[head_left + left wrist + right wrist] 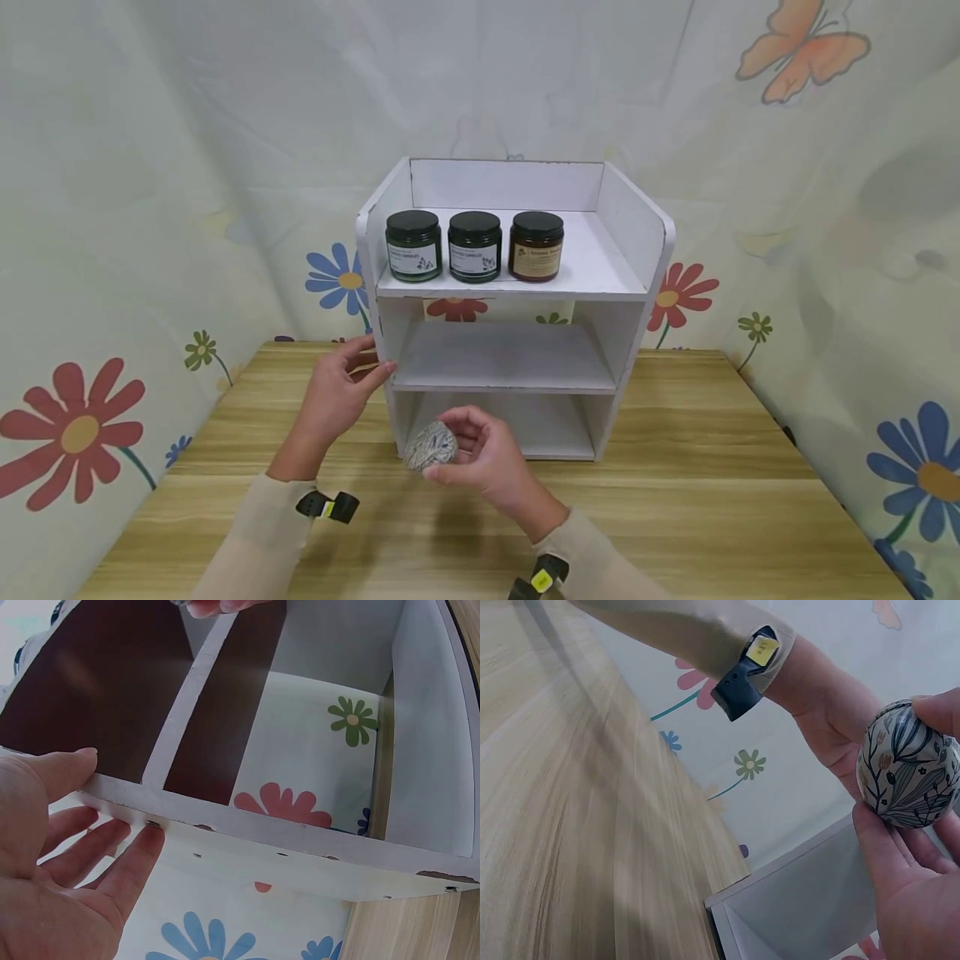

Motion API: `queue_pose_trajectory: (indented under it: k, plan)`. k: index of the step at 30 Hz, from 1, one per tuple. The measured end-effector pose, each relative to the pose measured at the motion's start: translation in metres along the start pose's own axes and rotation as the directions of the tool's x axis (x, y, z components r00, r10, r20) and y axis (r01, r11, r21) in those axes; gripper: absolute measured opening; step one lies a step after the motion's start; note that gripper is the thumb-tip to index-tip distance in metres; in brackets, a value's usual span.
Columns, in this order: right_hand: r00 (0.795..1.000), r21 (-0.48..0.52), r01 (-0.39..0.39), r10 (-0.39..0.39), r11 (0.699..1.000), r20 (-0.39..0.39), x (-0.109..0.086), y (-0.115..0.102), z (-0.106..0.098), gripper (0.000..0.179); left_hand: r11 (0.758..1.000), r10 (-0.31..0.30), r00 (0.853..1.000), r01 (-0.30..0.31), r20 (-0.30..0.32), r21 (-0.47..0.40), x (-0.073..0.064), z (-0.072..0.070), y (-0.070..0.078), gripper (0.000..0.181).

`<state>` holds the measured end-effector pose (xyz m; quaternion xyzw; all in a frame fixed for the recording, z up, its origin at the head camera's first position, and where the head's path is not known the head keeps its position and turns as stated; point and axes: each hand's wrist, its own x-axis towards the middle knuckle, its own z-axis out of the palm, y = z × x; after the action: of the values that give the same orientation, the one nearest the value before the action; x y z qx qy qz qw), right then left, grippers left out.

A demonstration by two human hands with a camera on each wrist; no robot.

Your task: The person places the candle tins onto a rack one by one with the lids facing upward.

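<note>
A small round tin (906,766) with dark leaf and floral line patterns on a pale ground is held in my right hand (487,458), pinched between thumb and fingers. In the head view it hangs in front of the bottom compartment of a white shelf unit (504,381). My left hand (333,396) grips the unit's left side panel (247,829), the thumb at its front edge and the fingers on its outer face. On the top shelf stand two dark green candle jars (414,260) (475,260) and an amber candle jar (536,260), all black-lidded.
The unit stands on a wood-grain table (697,467). Behind and beside it hangs a pale cloth (225,125) printed with flowers and a butterfly. A middle shelf board (502,358) divides the lower space. Each wrist wears a black strap.
</note>
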<state>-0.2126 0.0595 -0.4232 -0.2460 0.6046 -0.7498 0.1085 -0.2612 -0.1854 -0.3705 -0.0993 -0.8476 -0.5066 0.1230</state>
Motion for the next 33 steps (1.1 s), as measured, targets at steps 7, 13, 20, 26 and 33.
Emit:
queue_pose_trajectory:
  k: [7,13,20,26,33]
  plan:
    - [0.999,0.011,-0.044,0.044,0.999,0.005,0.0,-0.007,-0.003,0.067,1.0,-0.011,1.0,0.011,-0.004,0.005,-0.001,0.001,0.0,0.059]
    - [0.999,0.023,-0.031,0.032,0.999,-0.013,-0.001,-0.009,-0.004,0.067,1.0,-0.009,1.0,0.009,-0.005,0.002,-0.001,0.0,-0.002,0.058]
    - [1.0,0.042,-0.023,0.023,0.999,-0.013,-0.002,-0.009,-0.007,0.067,1.0,-0.012,1.0,0.012,0.0,-0.002,0.0,0.001,-0.002,0.057]
    - [1.0,0.062,0.015,-0.015,0.998,-0.013,-0.003,-0.013,-0.009,0.07,1.0,0.0,1.0,0.0,-0.002,-0.005,0.001,0.001,-0.002,0.056]
    - [0.999,0.073,0.033,-0.031,0.997,-0.025,-0.005,-0.015,-0.011,0.072,1.0,0.01,1.0,-0.01,-0.003,-0.007,0.001,0.001,-0.003,0.055]
